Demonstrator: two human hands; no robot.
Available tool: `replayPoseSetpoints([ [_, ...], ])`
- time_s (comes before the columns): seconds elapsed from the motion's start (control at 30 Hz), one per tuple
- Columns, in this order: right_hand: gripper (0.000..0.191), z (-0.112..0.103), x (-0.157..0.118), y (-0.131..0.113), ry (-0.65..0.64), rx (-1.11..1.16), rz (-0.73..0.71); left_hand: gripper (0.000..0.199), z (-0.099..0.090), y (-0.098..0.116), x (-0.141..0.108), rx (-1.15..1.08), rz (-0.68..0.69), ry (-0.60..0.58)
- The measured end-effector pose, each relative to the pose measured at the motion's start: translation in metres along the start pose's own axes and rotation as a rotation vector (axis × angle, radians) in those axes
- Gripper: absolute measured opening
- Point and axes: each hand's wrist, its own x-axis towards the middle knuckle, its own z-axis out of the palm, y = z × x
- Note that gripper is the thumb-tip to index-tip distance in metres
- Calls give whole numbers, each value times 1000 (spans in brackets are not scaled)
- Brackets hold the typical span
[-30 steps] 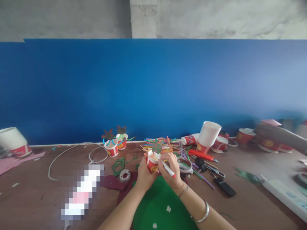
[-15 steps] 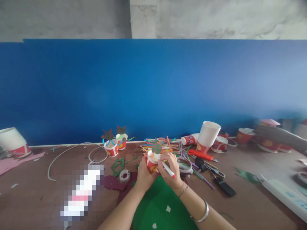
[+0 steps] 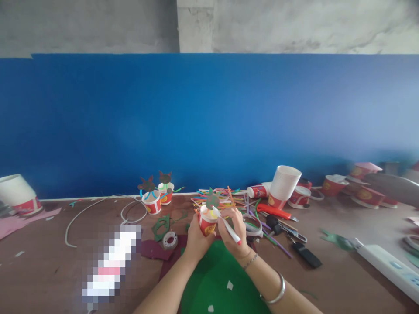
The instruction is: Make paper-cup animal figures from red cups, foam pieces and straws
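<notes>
My left hand (image 3: 198, 240) is wrapped round a small red and white paper cup (image 3: 207, 222), held upright above the green sheet (image 3: 219, 274). A round green paper head (image 3: 212, 201) with a pointed top stands at the cup's far rim. My right hand (image 3: 235, 231) grips a white marker (image 3: 231, 230) with a red end. The marker's tip is up by the green head, close above the cup's rim; whether it touches the paper cannot be made out.
Two cups with dark cat heads (image 3: 152, 202) stand back left. Coloured pipe cleaners (image 3: 225, 198) lie behind my hands, a tall cup stack (image 3: 284, 185) back right. Tape (image 3: 170, 240), keys and a red cutter (image 3: 274, 211) lie nearby; a power strip (image 3: 386, 266) is far right.
The marker in my right hand has shifted slightly, its tip now nearer the green head. At the far right, a blurred grey shape has moved rightward, uncovering more of the red cups.
</notes>
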Motion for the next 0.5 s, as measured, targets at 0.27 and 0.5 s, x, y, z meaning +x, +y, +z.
replayPoseSetpoints([
  [0.27,9,0,-1,0,30,-35,36,52,-1,-3,2,-33,15,44],
  [0.5,8,0,0,-2,27,-53,63,55,-1,-6,2,-84,-10,50],
])
